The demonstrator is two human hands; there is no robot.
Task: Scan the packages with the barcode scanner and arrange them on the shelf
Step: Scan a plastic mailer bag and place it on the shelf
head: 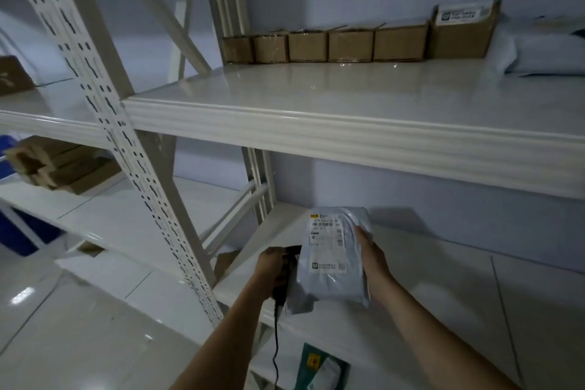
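Observation:
A grey plastic mailer package (332,272) with a white barcode label facing up is held over the lower shelf (443,310). My right hand (372,256) grips its right edge. My left hand (269,269) holds a black barcode scanner (286,275) at the package's left side; the package partly hides the scanner, and its black cable hangs down past my left forearm.
The upper shelf (316,111) carries a row of several brown cardboard boxes (348,44) along the back wall and a grey mailer (544,54) at the right. A perforated upright post (136,152) stands left. More boxes (60,165) lie on the left rack. A green package (319,367) lies below.

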